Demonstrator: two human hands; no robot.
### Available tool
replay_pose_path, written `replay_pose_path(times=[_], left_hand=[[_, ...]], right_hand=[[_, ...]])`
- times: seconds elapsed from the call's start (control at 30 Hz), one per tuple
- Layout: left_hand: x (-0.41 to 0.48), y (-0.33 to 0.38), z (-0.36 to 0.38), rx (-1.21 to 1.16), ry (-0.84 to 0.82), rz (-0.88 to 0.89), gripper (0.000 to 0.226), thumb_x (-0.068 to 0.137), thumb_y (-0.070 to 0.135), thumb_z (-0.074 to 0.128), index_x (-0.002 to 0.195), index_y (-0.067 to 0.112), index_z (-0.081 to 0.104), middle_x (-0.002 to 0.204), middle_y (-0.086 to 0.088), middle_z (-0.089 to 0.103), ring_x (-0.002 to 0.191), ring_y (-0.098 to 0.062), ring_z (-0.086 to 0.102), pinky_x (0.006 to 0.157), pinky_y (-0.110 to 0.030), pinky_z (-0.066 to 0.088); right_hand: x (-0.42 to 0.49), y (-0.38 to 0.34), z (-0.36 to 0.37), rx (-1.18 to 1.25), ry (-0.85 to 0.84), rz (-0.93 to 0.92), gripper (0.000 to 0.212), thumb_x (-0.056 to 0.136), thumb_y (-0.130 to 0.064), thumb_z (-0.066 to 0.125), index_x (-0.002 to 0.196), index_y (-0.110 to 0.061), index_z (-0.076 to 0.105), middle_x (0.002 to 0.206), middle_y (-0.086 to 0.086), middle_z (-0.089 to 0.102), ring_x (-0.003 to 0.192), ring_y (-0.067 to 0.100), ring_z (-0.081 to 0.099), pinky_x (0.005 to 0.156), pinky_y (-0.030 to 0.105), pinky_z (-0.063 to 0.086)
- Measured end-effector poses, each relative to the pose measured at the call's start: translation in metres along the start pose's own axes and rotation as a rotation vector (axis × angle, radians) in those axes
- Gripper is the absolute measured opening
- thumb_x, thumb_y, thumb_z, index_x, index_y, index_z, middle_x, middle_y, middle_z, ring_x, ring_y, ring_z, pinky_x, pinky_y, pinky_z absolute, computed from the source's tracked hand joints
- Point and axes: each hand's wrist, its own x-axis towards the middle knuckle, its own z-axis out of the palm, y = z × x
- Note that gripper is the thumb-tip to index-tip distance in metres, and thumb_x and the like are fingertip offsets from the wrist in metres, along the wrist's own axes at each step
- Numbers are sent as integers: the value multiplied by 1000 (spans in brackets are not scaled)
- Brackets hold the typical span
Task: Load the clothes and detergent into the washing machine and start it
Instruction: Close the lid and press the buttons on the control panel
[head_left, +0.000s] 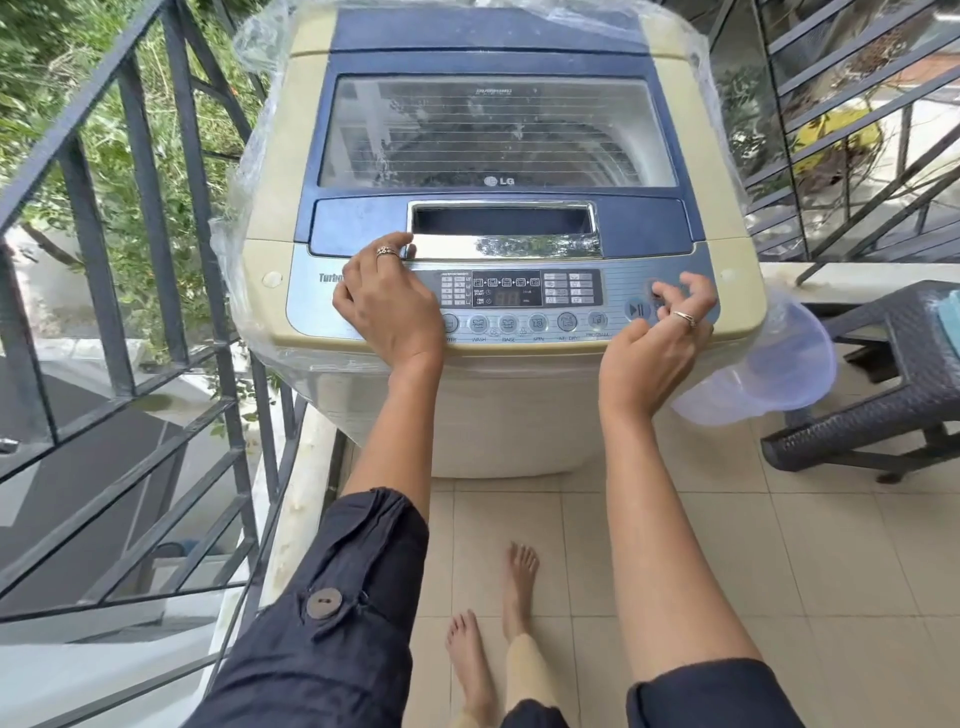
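A cream and blue top-loading washing machine (524, 405) stands in front of me with its glass lid (496, 132) closed. My left hand (387, 306) rests flat on the left of the control panel (519, 296), fingertips at the edge of the chrome lid handle (504, 231). Curled over the right end of the panel, my right hand (657, 340) has its index finger touching a round button next to the play/pause button (637, 310). Neither hand holds anything. The display shows dim digits. No clothes or detergent are in view.
Clear plastic sheeting (244, 249) hangs around the machine's sides. A translucent plastic tub (769, 364) leans at the machine's right. A dark wicker stool (893, 364) stands further right. A black metal railing (135, 260) runs along the left. My bare feet (498, 613) stand on tiled floor.
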Motion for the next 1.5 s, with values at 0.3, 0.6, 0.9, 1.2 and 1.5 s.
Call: replay_pose_path(times=[0.3, 0.6, 0.9, 1.2, 1.5], left_hand=[[0, -1, 0, 14, -21, -13, 38, 84, 6, 46, 110, 26, 65, 116, 12, 64, 119, -14, 51, 103, -31, 27], [-1, 1, 1, -6, 1, -22, 42, 82, 3, 45, 111, 25, 65, 115, 11, 65, 119, -14, 52, 103, -31, 27], [-2, 1, -1, 8, 6, -22, 42, 83, 3, 43, 113, 25, 64, 114, 10, 66, 118, -14, 53, 102, -28, 26], [-1, 0, 1, -10, 42, -11, 43, 80, 6, 42, 110, 25, 66, 111, 10, 67, 116, -15, 55, 101, -30, 27], [-1, -1, 3, -13, 64, -10, 38, 83, 8, 44, 108, 25, 67, 109, 11, 68, 115, -13, 56, 97, -23, 23]], right_hand=[[2, 0, -1, -104, 16, -45, 54, 72, 9, 35, 123, -4, 51, 105, 2, 70, 105, 29, 54, 73, 21, 38], [1, 3, 3, -148, 81, -131, 57, 71, 8, 34, 123, -5, 54, 102, 2, 71, 99, 30, 58, 70, 23, 35], [-1, 3, 3, -121, 62, -129, 54, 75, 3, 38, 126, -6, 53, 105, 4, 71, 101, 30, 57, 71, 23, 37], [1, -3, 13, 3, 126, -110, 44, 73, 3, 50, 116, 3, 56, 112, 14, 62, 100, 19, 42, 87, 27, 36], [2, 6, 24, 27, 185, -74, 33, 78, 2, 49, 110, 5, 58, 109, 17, 60, 98, 34, 54, 92, 27, 35]])
